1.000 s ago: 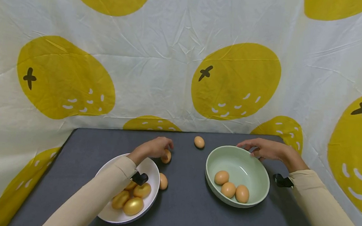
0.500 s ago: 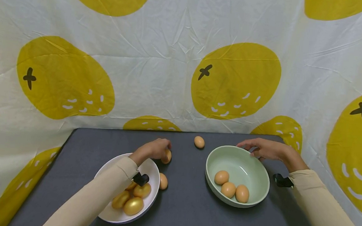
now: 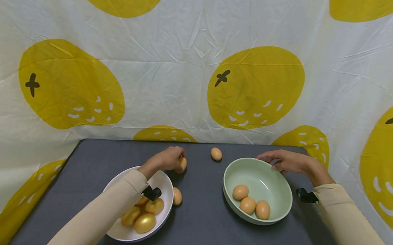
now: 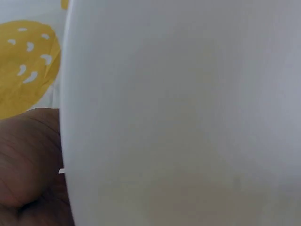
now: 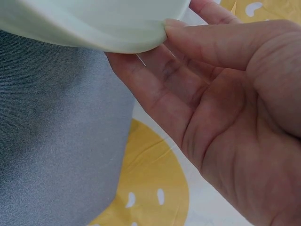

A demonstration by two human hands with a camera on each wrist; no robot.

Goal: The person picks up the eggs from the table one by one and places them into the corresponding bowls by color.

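Just beyond the white bowl (image 3: 113, 233), my left hand (image 3: 167, 159) pinches a brown egg (image 3: 182, 165) from above. In the left wrist view the bowl's pale wall (image 4: 178, 94) fills most of the picture and hides the fingers and the egg; only part of the hand (image 4: 28, 160) shows. My right hand (image 3: 288, 161) grips the far right rim of the light green bowl (image 3: 271, 182). In the right wrist view its thumb (image 5: 207, 42) lies on the rim with the fingers under the outer side. Three brown eggs (image 3: 247, 205) lie inside the green bowl.
Several golden eggs (image 3: 145, 223) sit in the white bowl, partly behind the left sleeve. One brown egg (image 3: 177, 196) lies against that bowl's right side, another brown egg (image 3: 216, 154) near the back edge of the dark grey table (image 3: 202, 230). A patterned cloth (image 3: 171, 89) hangs behind.
My left fingers have closed on the brown egg, and hand and egg have risen slightly. The right hand and the green bowl have stayed in place.
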